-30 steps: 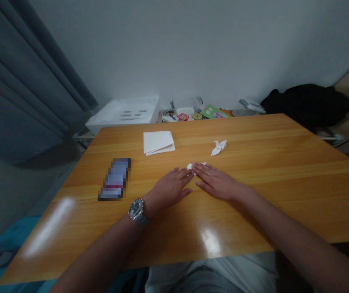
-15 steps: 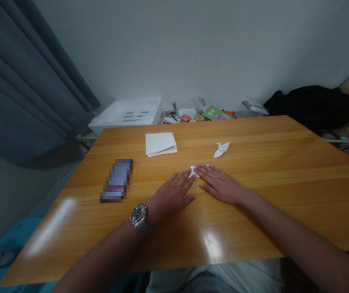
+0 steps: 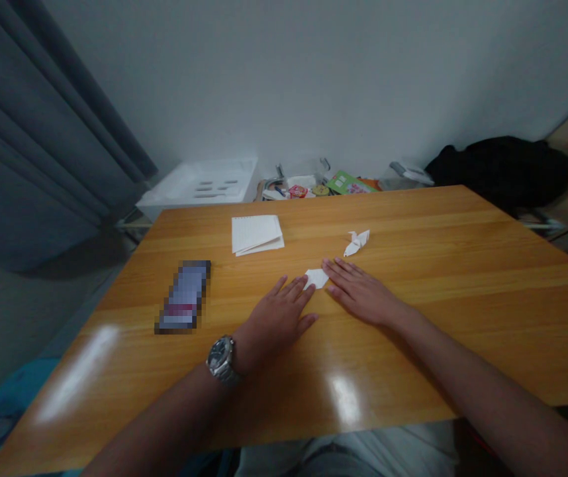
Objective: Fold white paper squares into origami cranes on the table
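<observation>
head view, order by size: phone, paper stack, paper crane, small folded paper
The phone and paper stack look about equal, unsure since the phone sits nearer; then the paper crane; smallest, the small folded paper.

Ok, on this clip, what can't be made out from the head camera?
All in the head view:
Dark phone-like slab: pixelated, surface unreadable.
Items behind the table: too small, lower parts cut off by the table's far edge.
Wristwatch: dial too small to read.
Folded white paper: folds too small; cannot tell whether the left hand or right hand touches it.
</observation>
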Available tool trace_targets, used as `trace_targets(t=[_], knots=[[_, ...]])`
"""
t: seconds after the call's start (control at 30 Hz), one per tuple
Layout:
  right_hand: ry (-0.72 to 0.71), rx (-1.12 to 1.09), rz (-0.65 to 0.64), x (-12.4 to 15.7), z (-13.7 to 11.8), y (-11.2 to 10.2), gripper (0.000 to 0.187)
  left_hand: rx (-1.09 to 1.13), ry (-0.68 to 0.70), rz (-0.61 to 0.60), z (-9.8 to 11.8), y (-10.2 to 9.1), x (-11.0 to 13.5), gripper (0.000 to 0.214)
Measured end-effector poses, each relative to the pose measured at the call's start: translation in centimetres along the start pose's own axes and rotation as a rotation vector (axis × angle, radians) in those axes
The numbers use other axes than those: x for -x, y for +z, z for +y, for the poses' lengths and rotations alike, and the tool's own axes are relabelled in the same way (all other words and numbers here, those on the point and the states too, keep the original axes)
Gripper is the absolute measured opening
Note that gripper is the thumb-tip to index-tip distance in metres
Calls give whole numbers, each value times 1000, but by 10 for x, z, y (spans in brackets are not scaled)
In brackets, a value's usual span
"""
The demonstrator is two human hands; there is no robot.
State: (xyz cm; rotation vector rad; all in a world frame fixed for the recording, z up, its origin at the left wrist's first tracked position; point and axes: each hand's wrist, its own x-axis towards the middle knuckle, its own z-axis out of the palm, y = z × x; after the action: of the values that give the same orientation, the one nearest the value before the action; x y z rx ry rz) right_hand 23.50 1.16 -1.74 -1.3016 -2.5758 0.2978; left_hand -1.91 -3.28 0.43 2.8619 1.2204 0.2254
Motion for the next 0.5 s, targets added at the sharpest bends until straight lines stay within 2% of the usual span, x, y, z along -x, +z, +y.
trace_targets(t=[0.1,0.27,0.5], knots=[[14,6,66,0,4,6,62,3,-4,3,0,-3,-2,56],[15,23,87,0,7,9,61,14,-18,-22,-1,-10,-6,53],[-85,-64,152,-2,6,-2,51,28,-27,30,-3,-12,-11,44]])
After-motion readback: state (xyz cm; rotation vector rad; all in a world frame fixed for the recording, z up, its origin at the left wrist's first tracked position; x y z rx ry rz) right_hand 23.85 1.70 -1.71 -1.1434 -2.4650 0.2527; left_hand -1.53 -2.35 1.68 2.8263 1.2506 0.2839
